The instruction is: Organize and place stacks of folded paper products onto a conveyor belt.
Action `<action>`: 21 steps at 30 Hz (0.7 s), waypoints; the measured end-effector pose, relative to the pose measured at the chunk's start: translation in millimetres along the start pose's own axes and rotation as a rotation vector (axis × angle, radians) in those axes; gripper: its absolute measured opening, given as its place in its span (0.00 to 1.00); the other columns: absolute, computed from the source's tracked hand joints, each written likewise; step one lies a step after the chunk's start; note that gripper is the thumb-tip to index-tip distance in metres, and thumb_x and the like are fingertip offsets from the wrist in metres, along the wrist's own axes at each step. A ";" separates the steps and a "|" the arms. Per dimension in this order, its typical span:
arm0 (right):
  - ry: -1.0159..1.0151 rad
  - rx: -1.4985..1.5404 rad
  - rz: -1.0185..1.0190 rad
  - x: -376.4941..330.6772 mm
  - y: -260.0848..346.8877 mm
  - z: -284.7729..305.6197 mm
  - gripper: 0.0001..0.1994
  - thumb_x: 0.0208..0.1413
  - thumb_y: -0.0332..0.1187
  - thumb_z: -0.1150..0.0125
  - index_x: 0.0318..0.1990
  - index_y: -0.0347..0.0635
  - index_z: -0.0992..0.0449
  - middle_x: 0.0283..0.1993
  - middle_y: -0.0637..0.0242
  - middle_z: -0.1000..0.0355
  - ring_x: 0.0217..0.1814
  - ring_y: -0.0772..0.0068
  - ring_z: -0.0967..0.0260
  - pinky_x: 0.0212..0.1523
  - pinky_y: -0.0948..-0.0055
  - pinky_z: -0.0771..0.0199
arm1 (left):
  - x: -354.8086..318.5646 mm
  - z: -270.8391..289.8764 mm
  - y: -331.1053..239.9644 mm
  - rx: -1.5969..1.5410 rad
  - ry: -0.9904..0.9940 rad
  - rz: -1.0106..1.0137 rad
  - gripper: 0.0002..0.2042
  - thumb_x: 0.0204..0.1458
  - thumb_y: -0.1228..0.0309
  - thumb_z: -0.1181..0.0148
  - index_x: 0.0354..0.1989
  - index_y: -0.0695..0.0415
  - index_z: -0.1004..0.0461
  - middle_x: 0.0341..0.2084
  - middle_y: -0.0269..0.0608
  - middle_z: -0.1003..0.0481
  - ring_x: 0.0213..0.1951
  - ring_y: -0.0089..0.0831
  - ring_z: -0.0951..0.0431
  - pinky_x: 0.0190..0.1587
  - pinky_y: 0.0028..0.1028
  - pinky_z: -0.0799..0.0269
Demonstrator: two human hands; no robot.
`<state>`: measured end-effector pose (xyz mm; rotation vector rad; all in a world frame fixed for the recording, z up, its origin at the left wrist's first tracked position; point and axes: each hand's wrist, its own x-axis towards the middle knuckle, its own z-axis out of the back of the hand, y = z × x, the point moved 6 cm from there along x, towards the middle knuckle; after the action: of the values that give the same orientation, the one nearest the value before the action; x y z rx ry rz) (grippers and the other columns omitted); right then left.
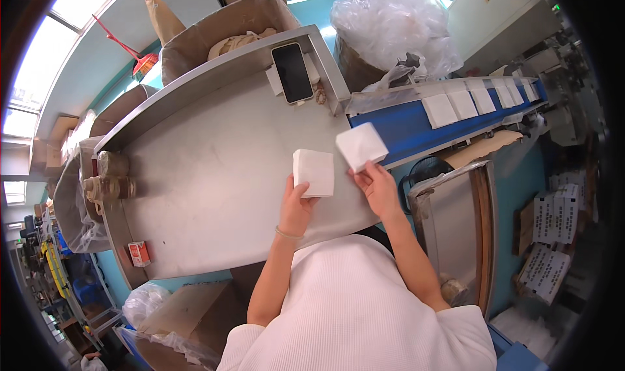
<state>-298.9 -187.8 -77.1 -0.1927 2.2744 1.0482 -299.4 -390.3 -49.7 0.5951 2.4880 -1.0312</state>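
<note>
My left hand (297, 207) is closed on a white square stack of folded paper napkins (314, 173), thumb on top, held over the metal table. To its right, my right hand (377, 187) grips the near edge of another white napkin stack (362, 147), which is tilted and held close to the end of the blue conveyor belt (397, 131). The two stacks are apart. Along the belt lies a row of several more white napkin stacks (440, 110).
A steel table (202, 182) with raised rims lies before me. A phone (292, 72) leans at its far corner. Tape rolls (112, 187) and a small red-white box (138, 254) sit at the left edge. Beyond stand a carton (189, 53) and a bulging plastic bag (394, 29).
</note>
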 end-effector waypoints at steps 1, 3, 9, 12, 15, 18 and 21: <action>-0.074 0.020 -0.017 -0.3 7.2 4.8 0.15 0.64 0.39 0.46 0.49 0.34 0.30 0.45 0.60 0.26 0.44 0.70 0.26 0.41 0.78 0.23 | 0.4 -0.1 0.1 -0.124 0.042 0.047 0.23 0.60 0.67 0.54 0.62 0.63 0.43 0.54 0.47 0.32 0.56 0.42 0.31 0.60 0.42 0.34; -0.136 -0.154 -0.055 -9.8 12.1 7.8 0.20 0.65 0.46 0.49 0.49 0.36 0.29 0.44 0.62 0.26 0.42 0.73 0.26 0.40 0.79 0.26 | -3.5 -0.3 0.4 -0.211 0.084 0.127 0.23 0.61 0.65 0.55 0.62 0.64 0.42 0.55 0.48 0.32 0.57 0.43 0.31 0.59 0.42 0.34; 0.101 -0.315 -0.115 -39.9 1.3 -28.1 0.28 0.64 0.58 0.54 0.49 0.39 0.26 0.40 0.69 0.26 0.34 0.80 0.33 0.36 0.79 0.35 | -2.3 -19.8 5.1 -0.349 0.241 0.249 0.24 0.63 0.60 0.59 0.61 0.66 0.39 0.56 0.50 0.31 0.58 0.43 0.30 0.58 0.43 0.32; 0.113 -0.277 -0.073 -42.9 -1.9 -34.1 0.27 0.64 0.57 0.54 0.46 0.39 0.25 0.36 0.72 0.28 0.33 0.82 0.36 0.33 0.79 0.37 | -0.5 -22.5 6.3 -0.297 0.261 0.276 0.24 0.63 0.59 0.60 0.60 0.65 0.39 0.55 0.49 0.30 0.57 0.43 0.29 0.57 0.43 0.32; 0.125 -0.257 -0.082 -38.1 -5.7 -29.2 0.20 0.64 0.49 0.49 0.45 0.39 0.25 0.33 0.73 0.29 0.31 0.83 0.37 0.31 0.81 0.39 | 1.4 -15.2 7.7 -0.198 0.249 0.290 0.25 0.64 0.56 0.60 0.61 0.64 0.38 0.56 0.48 0.31 0.56 0.42 0.29 0.57 0.42 0.31; 0.025 -0.301 -0.128 -28.8 1.5 -26.8 0.09 0.60 0.34 0.41 0.42 0.38 0.25 0.31 0.72 0.30 0.28 0.83 0.37 0.28 0.85 0.40 | 9.1 7.3 23.2 -0.093 0.194 0.336 0.26 0.64 0.52 0.59 0.62 0.60 0.38 0.56 0.46 0.31 0.56 0.39 0.28 0.57 0.39 0.31; -0.182 -0.018 0.098 5.2 22.9 11.3 0.12 0.62 0.36 0.44 0.47 0.37 0.28 0.36 0.68 0.27 0.33 0.78 0.30 0.32 0.82 0.31 | 9.3 8.4 27.8 0.012 0.173 0.378 0.25 0.64 0.52 0.55 0.63 0.55 0.37 0.56 0.41 0.30 0.53 0.34 0.27 0.57 0.35 0.31</action>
<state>-306.2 -163.5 -71.0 0.0073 2.1289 1.0908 -291.4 -376.4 -75.6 1.1487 2.3786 -0.8779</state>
